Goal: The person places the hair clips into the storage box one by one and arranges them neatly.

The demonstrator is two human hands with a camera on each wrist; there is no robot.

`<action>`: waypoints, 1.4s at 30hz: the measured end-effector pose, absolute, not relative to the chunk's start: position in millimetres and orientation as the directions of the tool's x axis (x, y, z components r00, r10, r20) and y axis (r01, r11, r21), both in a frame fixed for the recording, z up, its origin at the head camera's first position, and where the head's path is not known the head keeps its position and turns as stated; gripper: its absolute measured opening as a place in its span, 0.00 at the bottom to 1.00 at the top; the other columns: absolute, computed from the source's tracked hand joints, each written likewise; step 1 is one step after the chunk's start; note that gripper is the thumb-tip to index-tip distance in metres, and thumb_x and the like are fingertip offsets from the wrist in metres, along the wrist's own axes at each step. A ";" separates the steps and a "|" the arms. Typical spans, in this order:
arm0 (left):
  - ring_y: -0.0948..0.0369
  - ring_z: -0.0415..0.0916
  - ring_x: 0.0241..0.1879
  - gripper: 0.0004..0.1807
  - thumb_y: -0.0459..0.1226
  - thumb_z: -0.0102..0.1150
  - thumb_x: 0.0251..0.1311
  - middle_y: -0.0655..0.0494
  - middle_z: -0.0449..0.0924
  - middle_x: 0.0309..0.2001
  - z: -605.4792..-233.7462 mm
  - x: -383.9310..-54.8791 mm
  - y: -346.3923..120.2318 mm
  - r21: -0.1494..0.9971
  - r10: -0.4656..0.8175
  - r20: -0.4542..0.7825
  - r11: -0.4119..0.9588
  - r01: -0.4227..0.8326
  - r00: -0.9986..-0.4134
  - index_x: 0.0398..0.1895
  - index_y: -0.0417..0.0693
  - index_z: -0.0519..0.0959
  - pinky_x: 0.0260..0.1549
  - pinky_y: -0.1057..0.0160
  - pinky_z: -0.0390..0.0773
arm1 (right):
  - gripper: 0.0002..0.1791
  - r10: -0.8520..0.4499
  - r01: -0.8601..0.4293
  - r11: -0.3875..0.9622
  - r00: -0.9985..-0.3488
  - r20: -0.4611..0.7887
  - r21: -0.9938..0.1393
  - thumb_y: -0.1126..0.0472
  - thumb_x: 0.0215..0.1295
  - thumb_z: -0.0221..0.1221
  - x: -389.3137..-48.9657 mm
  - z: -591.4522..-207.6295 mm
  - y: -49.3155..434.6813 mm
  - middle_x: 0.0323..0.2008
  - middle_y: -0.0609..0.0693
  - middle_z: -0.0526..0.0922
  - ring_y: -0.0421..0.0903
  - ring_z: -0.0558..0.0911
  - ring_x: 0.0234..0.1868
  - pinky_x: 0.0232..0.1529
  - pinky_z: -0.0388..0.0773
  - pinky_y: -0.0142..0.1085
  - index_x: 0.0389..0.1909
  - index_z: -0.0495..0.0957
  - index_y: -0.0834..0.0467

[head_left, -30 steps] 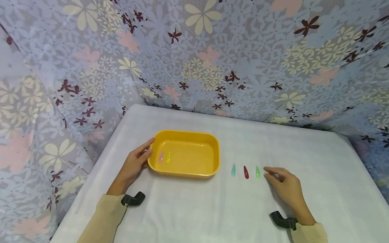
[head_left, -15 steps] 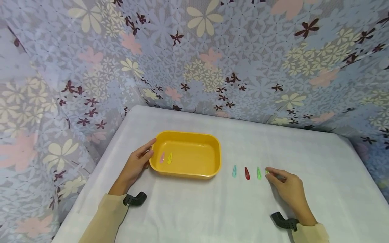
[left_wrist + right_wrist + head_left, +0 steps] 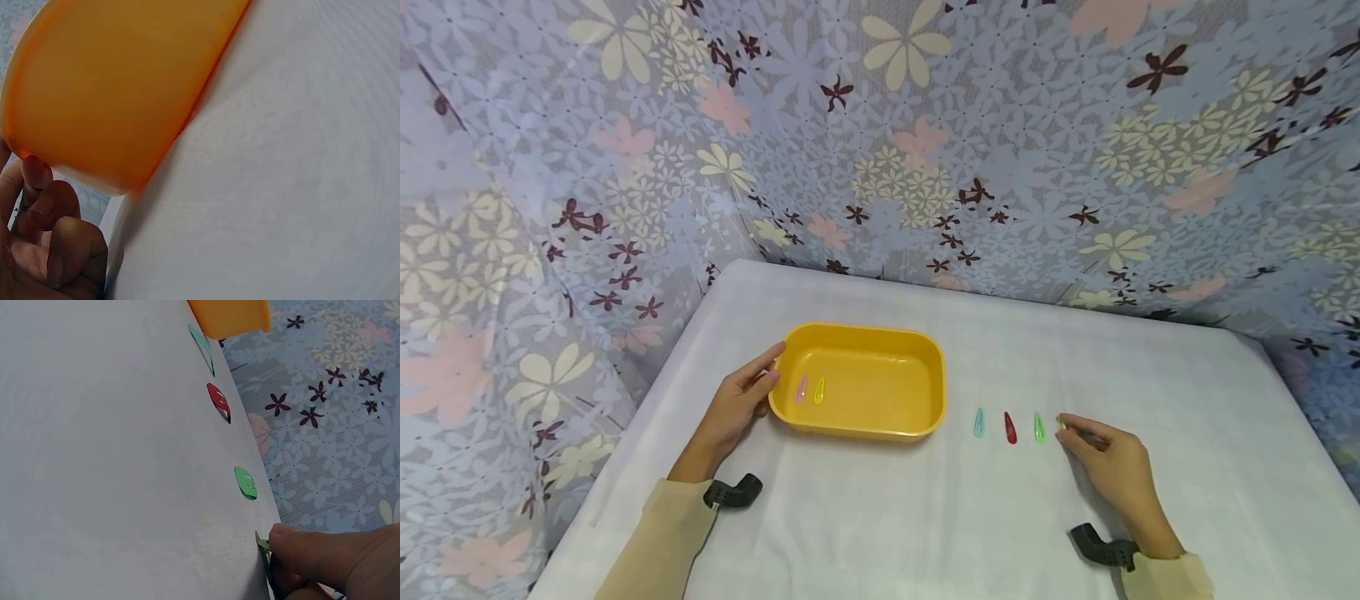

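Note:
My left hand holds the left end of a yellow plastic tray, thumb and forefinger at its rim. In the left wrist view, curled fingers show beside the tray's end wall. A pink hair clip and a yellow hair clip lie inside the tray, near its left end. My right hand pinches a light green hair clip between thumb and forefinger, low at the tablecloth; the fingers hide most of it. Just left of it lies a brighter green hair clip.
A red hair clip and a turquoise hair clip lie in a row between the tray and the right hand. White cloth covers the table. Floral fabric hangs behind it and at the left.
The head view has shifted very slightly. The right fingertips have drawn a touch to the right with the light green hair clip. The left hand and the tray stay in place.

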State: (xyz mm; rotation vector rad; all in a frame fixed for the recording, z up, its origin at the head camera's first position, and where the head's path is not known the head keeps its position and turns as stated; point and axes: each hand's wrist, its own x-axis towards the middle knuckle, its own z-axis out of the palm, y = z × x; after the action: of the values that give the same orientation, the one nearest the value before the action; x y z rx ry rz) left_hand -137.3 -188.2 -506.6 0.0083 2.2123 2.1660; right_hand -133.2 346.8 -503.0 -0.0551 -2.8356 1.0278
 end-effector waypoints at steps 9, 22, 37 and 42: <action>0.62 0.62 0.24 0.29 0.46 0.58 0.74 0.47 0.68 0.50 -507.3 -138.5 -189.5 1.000 0.040 -0.026 0.011 -0.026 -0.999 0.76 0.55 0.69 0.23 0.70 0.66 | 0.24 0.155 0.115 0.734 -0.988 0.000 -0.669 0.44 0.72 0.62 -133.5 -506.3 345.2 0.56 0.54 0.85 0.50 0.80 0.54 0.37 0.71 0.19 0.57 0.85 0.55; 0.62 0.62 0.24 0.29 0.46 0.57 0.75 0.47 0.67 0.49 -506.9 -138.5 -188.7 1.000 0.046 -0.015 0.010 -0.015 -0.999 0.76 0.53 0.68 0.23 0.69 0.66 | 0.24 0.215 0.174 0.667 -0.976 -0.036 -0.725 0.44 0.71 0.63 -131.4 -505.6 343.2 0.57 0.54 0.84 0.27 0.74 0.45 0.36 0.73 0.19 0.57 0.85 0.56; 0.61 0.62 0.25 0.29 0.45 0.57 0.75 0.48 0.68 0.49 -506.0 -142.4 -188.5 1.000 0.055 0.001 0.017 0.002 -0.998 0.76 0.53 0.69 0.24 0.69 0.67 | 0.30 0.205 0.248 0.362 -0.961 -0.183 -0.898 0.43 0.65 0.68 -127.4 -476.6 335.5 0.50 0.32 0.83 0.33 0.71 0.28 0.24 0.70 0.29 0.63 0.82 0.53; 0.62 0.61 0.23 0.29 0.45 0.57 0.75 0.49 0.67 0.47 -507.8 -139.8 -189.6 1.000 0.056 -0.006 -0.003 -0.006 -0.998 0.76 0.53 0.68 0.23 0.69 0.66 | 0.26 0.120 0.192 0.217 -0.978 -0.169 -0.957 0.51 0.66 0.70 -126.1 -455.9 322.1 0.47 0.36 0.85 0.37 0.57 0.14 0.16 0.59 0.36 0.61 0.82 0.57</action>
State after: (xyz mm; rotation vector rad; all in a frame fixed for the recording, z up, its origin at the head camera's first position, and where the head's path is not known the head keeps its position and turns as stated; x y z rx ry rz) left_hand -139.8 -189.6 -507.8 0.0544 2.1868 2.1937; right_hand -126.1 322.1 -455.9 -0.3204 -2.4952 1.9779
